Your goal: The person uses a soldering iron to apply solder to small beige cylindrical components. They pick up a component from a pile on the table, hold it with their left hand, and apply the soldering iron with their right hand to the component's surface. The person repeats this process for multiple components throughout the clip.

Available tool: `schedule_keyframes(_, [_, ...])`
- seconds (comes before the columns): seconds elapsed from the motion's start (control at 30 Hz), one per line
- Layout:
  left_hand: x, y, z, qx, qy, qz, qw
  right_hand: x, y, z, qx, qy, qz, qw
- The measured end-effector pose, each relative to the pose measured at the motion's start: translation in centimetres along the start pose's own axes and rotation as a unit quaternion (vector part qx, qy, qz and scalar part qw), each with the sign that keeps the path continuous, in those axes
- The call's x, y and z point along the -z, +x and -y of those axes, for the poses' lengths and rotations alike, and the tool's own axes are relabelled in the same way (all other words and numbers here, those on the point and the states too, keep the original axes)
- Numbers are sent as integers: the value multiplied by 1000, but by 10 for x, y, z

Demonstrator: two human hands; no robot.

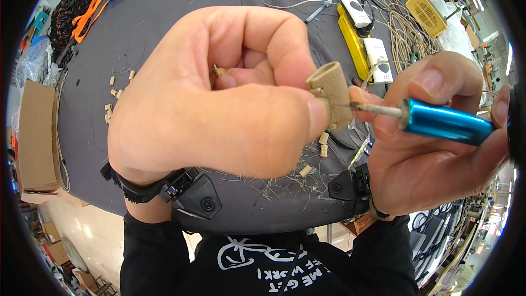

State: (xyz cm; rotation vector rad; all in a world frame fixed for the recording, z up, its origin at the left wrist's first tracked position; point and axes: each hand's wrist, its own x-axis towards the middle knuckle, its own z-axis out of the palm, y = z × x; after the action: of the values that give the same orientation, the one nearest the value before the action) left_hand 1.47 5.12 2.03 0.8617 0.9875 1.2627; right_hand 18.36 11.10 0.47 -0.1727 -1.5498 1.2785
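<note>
Close to the camera, my left hand (219,131) pinches a small beige leather loop (344,90) between thumb and forefinger. Stitch holes and a bit of thread show along the loop's seam. My right hand (422,167) grips a pen-like tool with a shiny blue handle (446,122), much like a soldering iron. Its thin metal shaft points left, and the dark tip is at the loop's seam; whether it touches cannot be made out. Several more beige loops (324,145) lie on the grey table, behind and below my hands.
A yellow power strip (353,41) with white plugs and coiled cables (408,33) is at the back right, near a clear thin pen (318,11). Thread scraps (279,186) litter the near table. Black straps with orange bands (85,8) and a cardboard box (38,137) are at left.
</note>
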Motion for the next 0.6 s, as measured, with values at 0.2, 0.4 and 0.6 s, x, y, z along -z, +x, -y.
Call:
schedule_keyframes(0.2, [0, -1, -1, 4, 0, -7, 1000, 2, 1, -6, 64, 24, 45, 997])
schedule_keyframes(0.4, [-1, 0, -1, 3, 1, -5, 1000, 6, 3, -7, 67, 20, 69, 995])
schedule_keyframes(0.6, [-1, -2, -2, 7, -11, -6, 1000, -3, -2, -2, 30, 32, -6, 999])
